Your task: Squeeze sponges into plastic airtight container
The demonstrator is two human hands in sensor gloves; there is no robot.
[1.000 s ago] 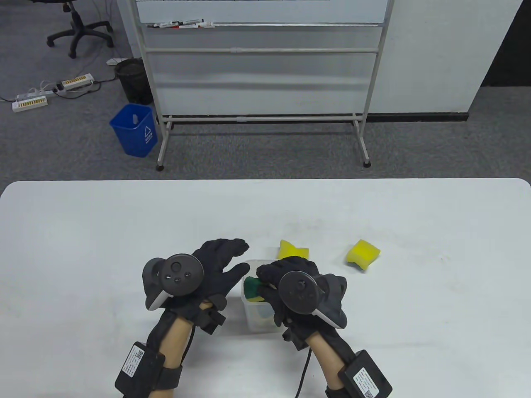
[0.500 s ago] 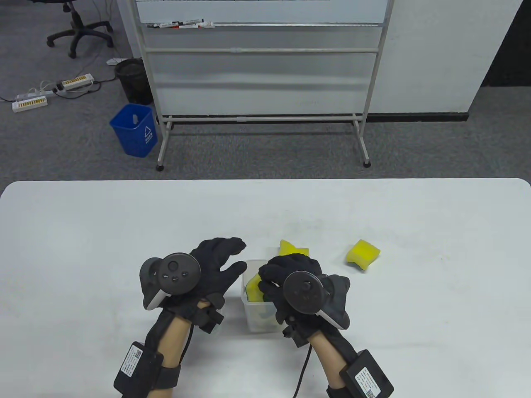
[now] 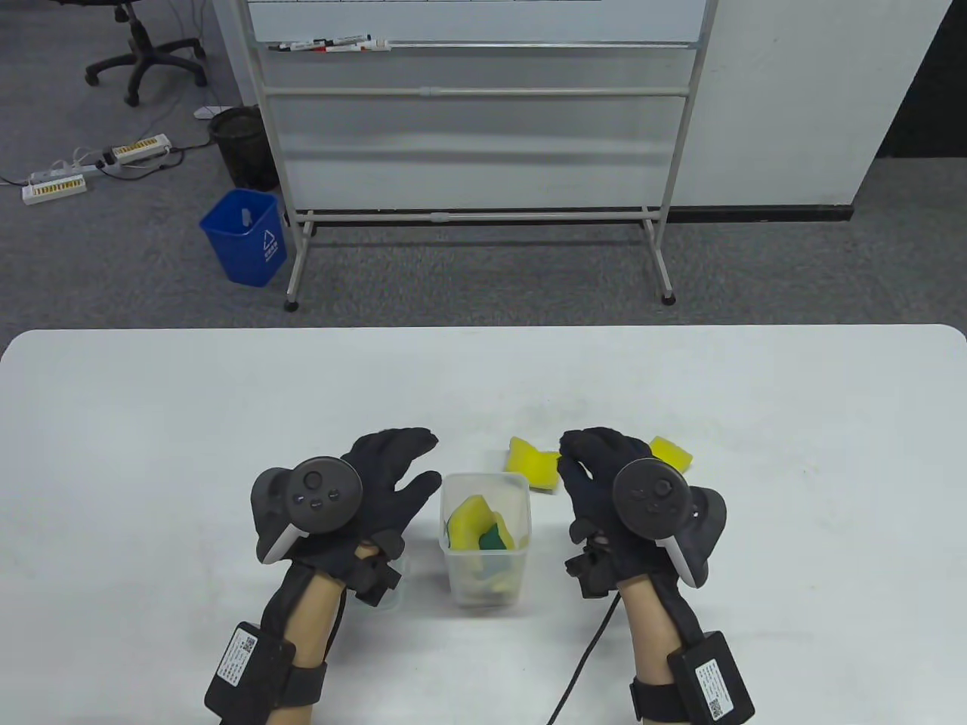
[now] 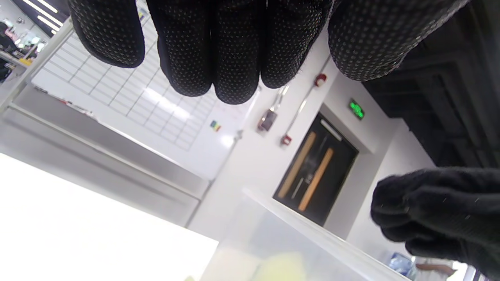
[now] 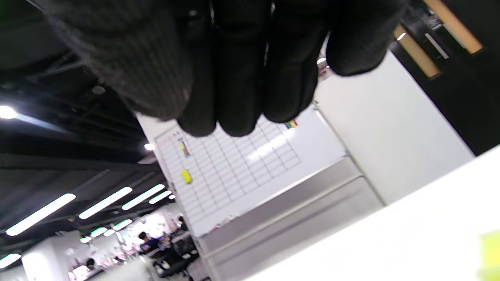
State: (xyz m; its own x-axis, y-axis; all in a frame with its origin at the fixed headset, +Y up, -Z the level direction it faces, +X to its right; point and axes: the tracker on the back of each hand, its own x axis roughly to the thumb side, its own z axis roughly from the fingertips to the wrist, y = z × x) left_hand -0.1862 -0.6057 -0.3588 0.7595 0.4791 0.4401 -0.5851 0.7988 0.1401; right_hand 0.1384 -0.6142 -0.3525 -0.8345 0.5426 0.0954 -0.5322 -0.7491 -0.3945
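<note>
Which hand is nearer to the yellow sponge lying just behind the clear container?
Right hand: beside the yellow sponge, nearly touching. Left hand: farther, beyond the clear plastic container.

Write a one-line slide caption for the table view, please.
Gloved hands, left and right, flank a clear container of sponges.

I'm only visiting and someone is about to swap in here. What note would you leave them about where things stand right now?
Left hand: open, beside the container, holding nothing.
Right hand: open, empty, near the loose sponges.
Container: upright between the hands, lid off, with yellow-green sponges stuffed inside.
Left to do: near sponge and far sponge lie on the table, waiting to be squeezed in.
</note>
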